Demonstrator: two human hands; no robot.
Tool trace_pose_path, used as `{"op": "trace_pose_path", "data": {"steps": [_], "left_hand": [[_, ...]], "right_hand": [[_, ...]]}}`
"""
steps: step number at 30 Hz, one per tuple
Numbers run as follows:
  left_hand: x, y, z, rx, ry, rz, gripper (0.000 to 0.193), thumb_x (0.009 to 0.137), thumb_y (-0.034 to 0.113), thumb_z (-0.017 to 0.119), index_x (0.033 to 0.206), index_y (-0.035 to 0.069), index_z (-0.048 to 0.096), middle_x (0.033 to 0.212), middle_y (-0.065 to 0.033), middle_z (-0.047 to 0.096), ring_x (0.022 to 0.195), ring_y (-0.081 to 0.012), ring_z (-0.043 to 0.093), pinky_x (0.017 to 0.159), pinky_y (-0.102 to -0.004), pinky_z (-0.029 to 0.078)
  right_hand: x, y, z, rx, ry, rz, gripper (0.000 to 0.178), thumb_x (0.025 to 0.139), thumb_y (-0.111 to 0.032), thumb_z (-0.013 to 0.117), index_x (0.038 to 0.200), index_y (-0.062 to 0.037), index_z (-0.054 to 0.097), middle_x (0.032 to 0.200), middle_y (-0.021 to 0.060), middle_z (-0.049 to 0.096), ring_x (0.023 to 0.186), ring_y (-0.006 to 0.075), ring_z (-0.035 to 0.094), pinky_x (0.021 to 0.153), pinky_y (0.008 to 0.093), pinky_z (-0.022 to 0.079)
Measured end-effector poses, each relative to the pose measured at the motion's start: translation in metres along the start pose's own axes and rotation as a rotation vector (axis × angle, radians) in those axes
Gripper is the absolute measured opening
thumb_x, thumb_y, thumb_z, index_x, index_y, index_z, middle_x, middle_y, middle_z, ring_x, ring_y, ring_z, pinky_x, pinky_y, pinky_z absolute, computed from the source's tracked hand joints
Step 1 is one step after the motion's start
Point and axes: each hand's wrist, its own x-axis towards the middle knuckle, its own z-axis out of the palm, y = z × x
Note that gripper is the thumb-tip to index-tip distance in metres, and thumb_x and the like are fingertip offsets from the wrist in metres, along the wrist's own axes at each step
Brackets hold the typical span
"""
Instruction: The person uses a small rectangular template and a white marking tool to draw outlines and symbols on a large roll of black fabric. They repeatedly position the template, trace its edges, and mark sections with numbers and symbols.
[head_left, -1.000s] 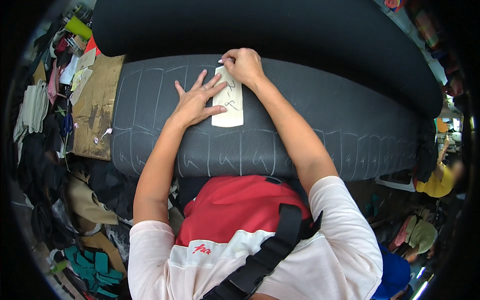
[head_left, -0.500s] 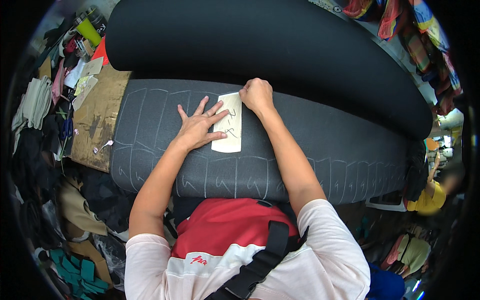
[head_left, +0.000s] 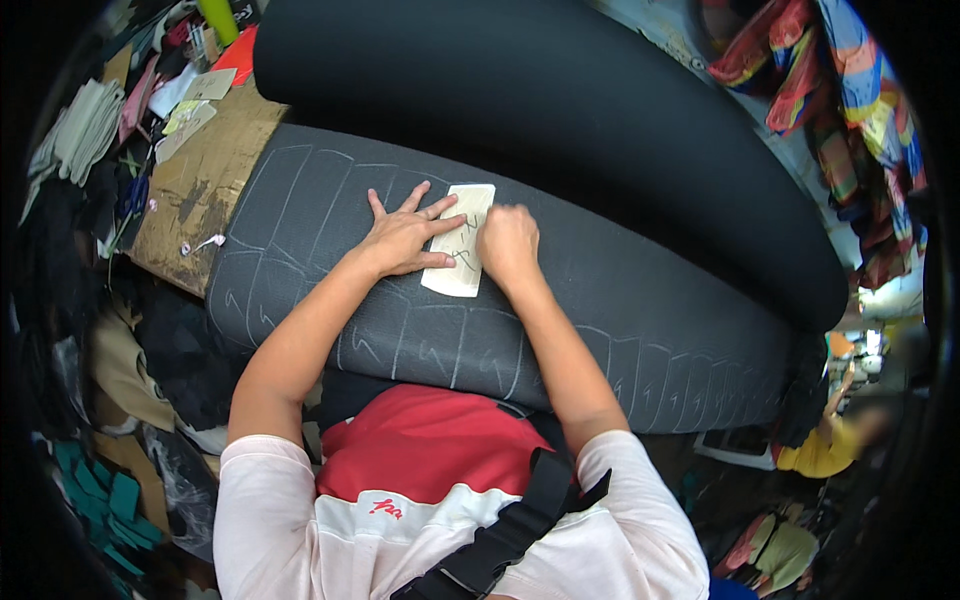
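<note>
A cream card template [head_left: 459, 270] with handwriting lies on dark grey fabric [head_left: 610, 270], which is marked with rows of white chalk outlines. My left hand [head_left: 405, 238] is spread open, its fingers and thumb pressing on the template's left part. Along the template's right edge my right hand [head_left: 509, 245] is closed, knuckles up. Its fingers hide whatever they may hold. Chalked shapes run in a row along the near side of the fabric, and taller outlines stand to the left of my left hand.
Behind the marked fabric lies a large black roll [head_left: 540, 110]. A worn wooden board [head_left: 195, 195] at the left bears paper pieces and small items. Folded cloth [head_left: 85, 130] and scraps are heaped further left. Colourful plaid fabric [head_left: 850, 110] hangs at the right. People in a yellow top [head_left: 815, 455] and a light top are at the lower right.
My right hand has moved from the template's top right corner down along its right edge. The left hand stays spread on the template. The whole view has turned slightly.
</note>
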Motion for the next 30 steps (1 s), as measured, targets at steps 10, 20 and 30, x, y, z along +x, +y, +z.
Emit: {"op": "trace_pose_path", "data": {"steps": [10,20,30], "left_hand": [[0.013,0.013,-0.018,0.015,-0.032,-0.023,0.07,0.059,0.038,0.081,0.121,0.017,0.055,0.149,-0.0085,0.026,0.14,-0.0304,0.013,0.098,-0.0768,0.01],[0.026,0.023,-0.022,0.03,-0.067,-0.037,0.083,0.052,0.028,0.086,0.125,0.012,0.049,0.145,-0.0108,0.032,0.137,-0.0281,0.022,0.103,-0.0705,0.014],[0.02,0.052,-0.032,-0.478,1.074,0.547,0.022,0.063,-0.01,0.067,0.081,0.003,0.067,0.081,-0.0076,0.063,0.073,-0.0191,0.062,0.064,-0.0281,0.053]], "right_hand": [[-0.065,-0.042,-0.033,0.375,-0.263,-0.105,0.015,0.073,-0.013,0.059,0.079,-0.0031,0.069,0.076,0.0199,0.065,0.076,0.0344,0.065,0.071,0.0432,0.052],[-0.076,-0.028,-0.045,-0.015,-0.242,0.125,0.016,0.065,-0.011,0.061,0.069,0.0025,0.067,0.072,0.0243,0.064,0.071,0.0368,0.065,0.068,0.0451,0.052],[-0.066,0.039,-0.08,0.572,0.387,0.397,0.015,0.079,-0.011,0.064,0.085,0.0022,0.068,0.057,0.0113,0.061,0.048,0.0152,0.057,0.05,0.0281,0.046]]}}
